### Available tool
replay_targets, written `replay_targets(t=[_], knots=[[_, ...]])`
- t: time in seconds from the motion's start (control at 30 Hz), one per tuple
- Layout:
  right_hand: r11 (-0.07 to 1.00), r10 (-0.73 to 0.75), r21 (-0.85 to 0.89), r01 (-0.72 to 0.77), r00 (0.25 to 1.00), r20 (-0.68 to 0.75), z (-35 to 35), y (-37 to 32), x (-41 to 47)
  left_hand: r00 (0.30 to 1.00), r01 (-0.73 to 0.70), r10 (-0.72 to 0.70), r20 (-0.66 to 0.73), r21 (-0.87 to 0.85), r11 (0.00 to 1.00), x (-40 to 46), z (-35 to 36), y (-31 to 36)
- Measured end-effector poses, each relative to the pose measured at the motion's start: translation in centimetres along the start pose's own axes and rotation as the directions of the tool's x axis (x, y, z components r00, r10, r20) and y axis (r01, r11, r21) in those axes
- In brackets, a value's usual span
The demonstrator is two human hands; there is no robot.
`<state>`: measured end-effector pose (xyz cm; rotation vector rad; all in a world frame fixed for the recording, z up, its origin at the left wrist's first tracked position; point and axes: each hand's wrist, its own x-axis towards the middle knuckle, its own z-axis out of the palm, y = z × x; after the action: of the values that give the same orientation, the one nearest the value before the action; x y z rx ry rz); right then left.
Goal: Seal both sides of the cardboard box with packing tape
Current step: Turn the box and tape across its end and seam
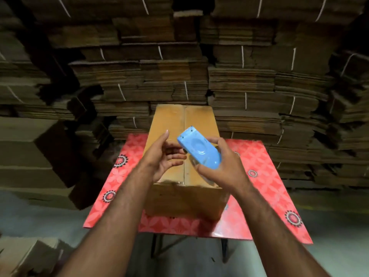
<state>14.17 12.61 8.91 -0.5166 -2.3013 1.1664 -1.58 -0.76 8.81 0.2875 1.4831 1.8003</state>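
The right hand (223, 164) grips the blue plastic tape dispenser (199, 149) above the brown cardboard box (169, 124). Its flap seam runs straight away from the person. The left hand (163, 156), fingers (175, 156) spread and empty, hovers just beside the dispenser.

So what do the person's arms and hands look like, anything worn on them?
Both forearms are bare as far as the picture shows, with no sleeves in view. The left hand and right hand have no gloves, and no rings, watch or wristbands show. Fingernails look short and plain.
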Motion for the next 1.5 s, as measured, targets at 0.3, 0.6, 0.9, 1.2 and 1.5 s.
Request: replay_targets(t=[0.3,0.6,0.9,1.2,1.5], knots=[[0.995,-0.083,-0.039,0.087,0.992,0.094,3.9,-2.8,-1.1,0.995,0.084,-0.086,0.052,0.042,0.996,-2.7,-3.5,2.0],[0.975,-0.071,-0.205,0.085,0.995,0.076,3.6,-3.5,-1.3,0.969,0.044,-0.078,0.236,0.146,0.988,-1.0,-4.0,2.1],[0.892,-0.125,-0.432,0.132,0.991,0.044,1.9,-2.8,-0.7,0.984,-0.042,-0.005,0.18,0.255,0.966,0.3,-2.0,2.7],[0.816,-0.195,-0.525,0.242,0.97,0.145,1.9,-2.3,0.9,0.976,-0.219,0.191,0.108,0.465,0.858,-0.9,-1.8,3.7],[0.707,-0.296,-0.59,0.389,0.921,0.253,0.1,-1.0,3.5,0.922,-0.25,0.363,-0.133,0.511,0.822,-1.3,-1.1,2.8]])
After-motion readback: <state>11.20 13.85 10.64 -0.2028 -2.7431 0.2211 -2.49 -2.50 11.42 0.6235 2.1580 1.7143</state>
